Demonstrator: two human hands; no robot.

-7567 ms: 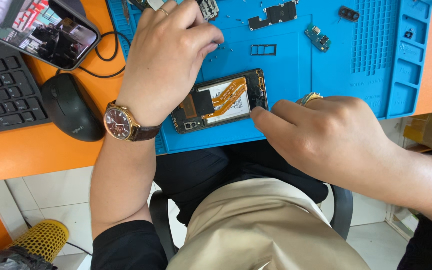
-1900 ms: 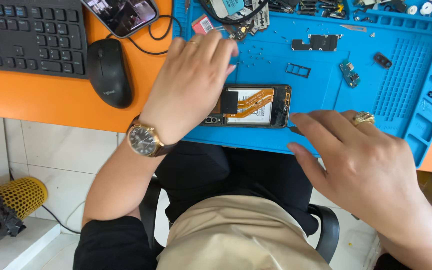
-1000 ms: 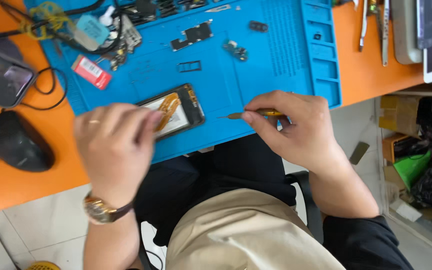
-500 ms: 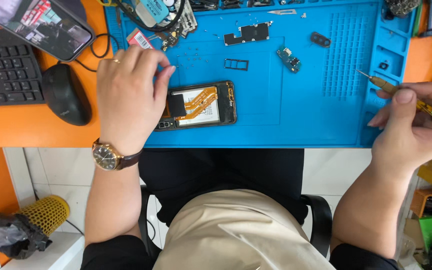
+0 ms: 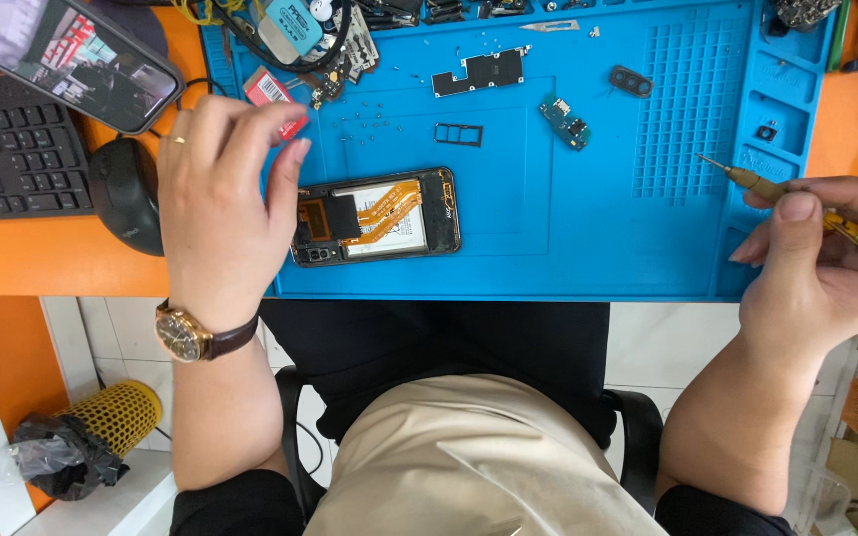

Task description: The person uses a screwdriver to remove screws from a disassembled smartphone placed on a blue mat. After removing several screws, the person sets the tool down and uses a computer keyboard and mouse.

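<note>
We are counting on the blue mat (image 5: pixel 548 248): one opened phone (image 5: pixel 377 215) | one SIM tray (image 5: pixel 458 134) | two loose circuit boards (image 5: pixel 481 70) | left of the mat we are seeing one mouse (image 5: pixel 129 194) | one keyboard (image 5: pixel 12 149) | one screwdriver (image 5: pixel 796 201)

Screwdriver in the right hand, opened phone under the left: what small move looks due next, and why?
Probably bring the right hand with its screwdriver leftward across the blue mat to the opened phone. The tip points that way but sits far off near the mat's right edge, while the left hand rests at the phone's left end, seemingly steadying it.
</note>
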